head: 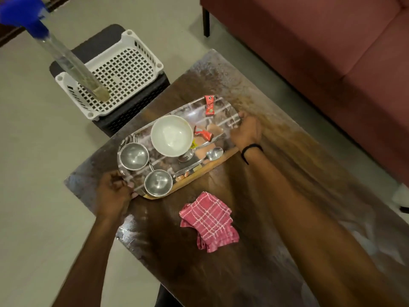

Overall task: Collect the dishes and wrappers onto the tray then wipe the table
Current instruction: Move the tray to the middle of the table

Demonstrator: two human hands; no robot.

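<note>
A shiny steel tray [223,111] lies on the dark wooden table [254,251]. On it stand a white bowl [171,135], two small steel cups [134,156] [158,182], a spoon [213,154] and red wrappers [209,105] [202,134]. My left hand [115,192] grips the tray's near-left end. My right hand [245,131] grips its far-right end. A pink checked cloth [209,221] lies folded on the table, just in front of the tray.
A white plastic basket [110,74] rests on a dark stool [137,100] to the left of the table. A maroon sofa [321,52] stands behind the table. A blurred blue-topped clear tube [66,56] crosses the upper left.
</note>
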